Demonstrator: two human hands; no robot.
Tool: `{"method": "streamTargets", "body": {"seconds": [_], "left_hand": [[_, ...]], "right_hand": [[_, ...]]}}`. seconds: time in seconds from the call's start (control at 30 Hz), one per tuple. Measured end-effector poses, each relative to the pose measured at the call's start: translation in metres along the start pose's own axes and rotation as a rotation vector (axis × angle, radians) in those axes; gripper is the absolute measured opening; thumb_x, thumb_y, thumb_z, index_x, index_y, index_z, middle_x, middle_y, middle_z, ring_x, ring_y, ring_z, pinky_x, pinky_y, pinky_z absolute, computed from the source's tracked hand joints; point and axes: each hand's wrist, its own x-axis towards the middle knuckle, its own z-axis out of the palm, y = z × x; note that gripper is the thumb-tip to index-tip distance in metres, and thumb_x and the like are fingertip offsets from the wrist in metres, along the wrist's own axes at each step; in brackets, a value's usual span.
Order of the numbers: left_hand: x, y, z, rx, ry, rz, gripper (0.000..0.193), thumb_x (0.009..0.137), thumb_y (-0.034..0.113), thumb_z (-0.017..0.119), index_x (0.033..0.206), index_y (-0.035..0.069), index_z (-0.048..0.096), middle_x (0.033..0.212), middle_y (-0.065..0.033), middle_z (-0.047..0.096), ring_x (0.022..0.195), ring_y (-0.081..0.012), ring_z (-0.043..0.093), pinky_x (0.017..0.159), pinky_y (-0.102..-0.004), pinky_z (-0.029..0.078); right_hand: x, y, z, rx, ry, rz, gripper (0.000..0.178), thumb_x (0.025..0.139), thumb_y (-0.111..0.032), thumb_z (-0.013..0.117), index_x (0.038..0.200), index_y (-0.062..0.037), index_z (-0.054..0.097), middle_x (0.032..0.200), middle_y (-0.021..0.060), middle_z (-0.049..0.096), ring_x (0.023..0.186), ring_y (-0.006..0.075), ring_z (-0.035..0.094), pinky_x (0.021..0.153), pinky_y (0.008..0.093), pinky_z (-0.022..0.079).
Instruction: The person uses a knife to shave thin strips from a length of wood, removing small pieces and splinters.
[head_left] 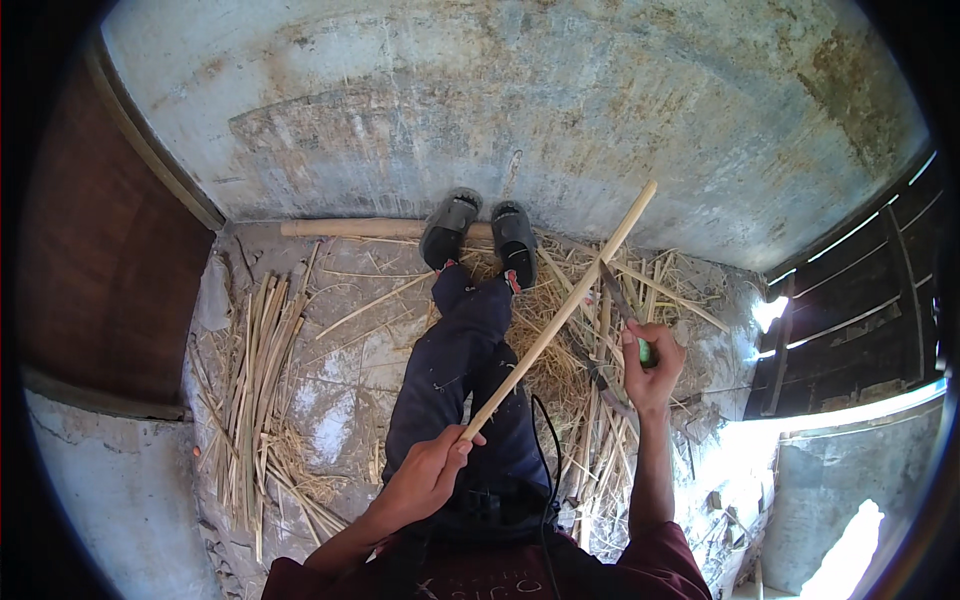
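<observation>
A long pale bamboo-like stick (560, 318) slants up and away to the right across my lap. My left hand (425, 470) is closed round its near end. My right hand (655, 362) grips a knife (618, 293) by its green handle, thumb along the top. The dark blade points up and left, its tip at the stick's upper part; whether it touches or only overlaps in view, I cannot tell. Under the stick, a heap of straw-like shavings (550, 372) lies on the floor beside my legs.
Several split strips (262, 365) lie bundled on the left. More strips and a dark curved tool (606, 388) lie below my right hand. A thick pole (350, 228) runs along the stained wall (400, 130) at my feet. A black cord (553, 430) hangs by my lap.
</observation>
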Motion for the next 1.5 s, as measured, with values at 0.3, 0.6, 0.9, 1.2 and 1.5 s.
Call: {"method": "streamTargets", "body": {"seconds": [0.3, 0.6, 0.9, 1.2, 1.5], "left_hand": [[0.011, -0.014, -0.004, -0.009, 0.059, -0.007, 0.022, 0.117, 0.017, 0.052, 0.126, -0.001, 0.062, 0.079, -0.0119, 0.061, 0.071, -0.0230, 0.063, 0.070, -0.0367, 0.049], [0.018, 0.004, 0.007, 0.022, 0.070, 0.048, 0.024, 0.117, 0.018, 0.053, 0.127, -0.002, 0.062, 0.088, -0.0159, 0.070, 0.074, -0.0285, 0.067, 0.071, -0.0396, 0.050], [0.025, -0.006, 0.004, -0.033, 0.052, 0.052, 0.033, 0.120, 0.025, 0.046, 0.123, -0.004, 0.061, 0.085, -0.0165, 0.068, 0.074, -0.0320, 0.067, 0.073, -0.0412, 0.052], [0.024, -0.005, 0.007, -0.019, -0.002, 0.028, 0.037, 0.122, 0.028, 0.043, 0.115, -0.004, 0.059, 0.077, -0.0145, 0.063, 0.066, -0.0312, 0.064, 0.066, -0.0436, 0.049], [0.027, 0.005, 0.010, 0.069, 0.057, 0.052, 0.031, 0.119, 0.020, 0.047, 0.136, -0.004, 0.057, 0.079, -0.0192, 0.064, 0.068, -0.0396, 0.066, 0.066, -0.0456, 0.050]], "right_hand": [[-0.024, -0.051, 0.023, 0.256, -0.246, -0.100, 0.013, 0.090, -0.005, 0.084, 0.097, -0.0059, 0.073, 0.072, 0.0065, 0.068, 0.055, 0.0197, 0.064, 0.049, 0.0350, 0.045], [-0.021, -0.077, 0.046, 0.250, -0.389, -0.213, 0.016, 0.087, -0.005, 0.085, 0.099, -0.0085, 0.076, 0.070, 0.0039, 0.062, 0.051, 0.0216, 0.061, 0.046, 0.0367, 0.045], [-0.045, -0.091, 0.052, 0.204, -0.452, -0.281, 0.019, 0.084, -0.008, 0.085, 0.101, -0.0115, 0.077, 0.070, 0.0004, 0.058, 0.050, 0.0173, 0.059, 0.044, 0.0350, 0.045], [-0.042, -0.089, 0.051, 0.201, -0.406, -0.302, 0.016, 0.083, -0.007, 0.085, 0.093, -0.0129, 0.074, 0.071, -0.0006, 0.058, 0.048, 0.0166, 0.058, 0.043, 0.0345, 0.044], [-0.037, -0.084, 0.046, 0.155, -0.388, -0.322, 0.017, 0.082, -0.006, 0.085, 0.092, -0.0131, 0.074, 0.072, -0.0009, 0.059, 0.048, 0.0155, 0.058, 0.043, 0.0332, 0.043]]}}
